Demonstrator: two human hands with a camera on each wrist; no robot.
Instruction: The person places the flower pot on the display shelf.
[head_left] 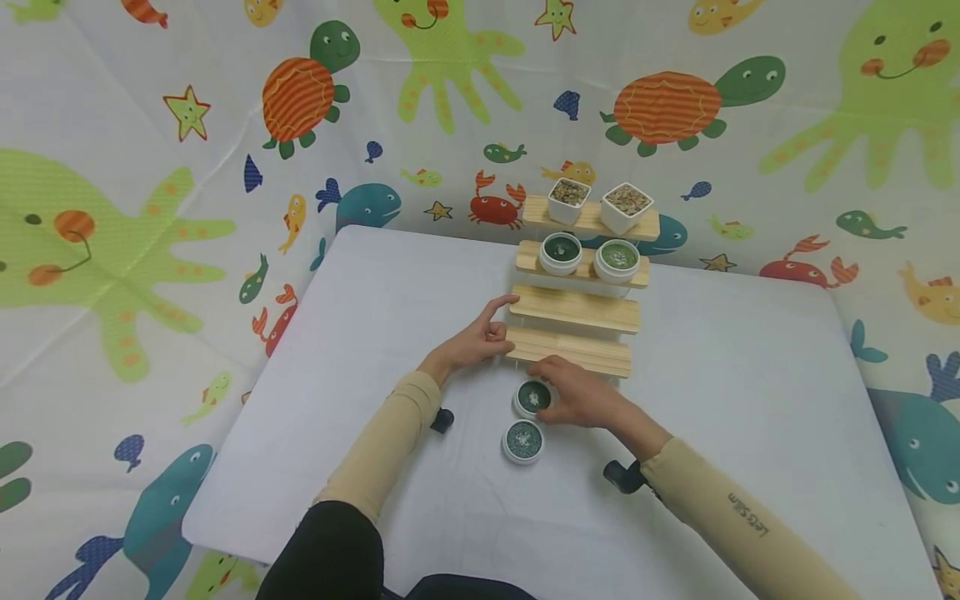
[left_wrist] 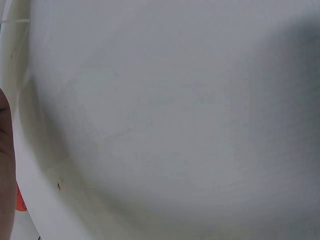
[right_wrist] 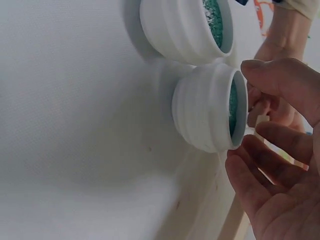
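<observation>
A stepped wooden stand (head_left: 573,308) with several boards stands toward the back. My left hand (head_left: 477,340) is at its left side, index finger stretched to one board's end, thumb near the lowest board, other fingers curled. Two round white pots with dark green filling stand upright before the stand. My right hand (head_left: 581,393) is at the nearer-to-stand pot (head_left: 533,399), thumb and fingers spread on either side of its rim (right_wrist: 239,107); firm contact cannot be told. The other pot (head_left: 522,442) is beside it, toward me. The left wrist view shows mostly white cloth.
Two square white pots with brownish filling, one being the left pot (head_left: 567,201), sit on the top board. Below them are two round pots, dark green (head_left: 560,252) and lighter green (head_left: 617,261). A white cloth (head_left: 750,433) covers the table; a patterned curtain (head_left: 480,83) hangs behind.
</observation>
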